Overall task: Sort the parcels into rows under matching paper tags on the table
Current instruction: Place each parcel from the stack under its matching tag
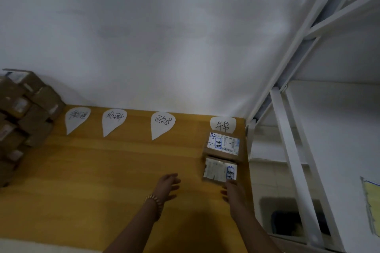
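Note:
Four white paper tags lie along the far edge of the wooden table point(92, 170); the rightmost tag point(223, 124) has two parcels in a row under it. The far parcel point(224, 143) is a brown box with a white label. The near parcel point(220, 169) sits just below it. My right hand point(232, 190) touches the near parcel's front edge, fingers spread. My left hand point(167, 186), with a bead bracelet at the wrist, hovers over bare table to the left, fingers apart and holding nothing. The other tags point(162, 124) have no parcels beneath them.
A pile of brown cardboard parcels point(22, 117) is stacked at the table's left end against the white wall. A white metal shelf frame point(292, 150) stands right beside the table's right edge.

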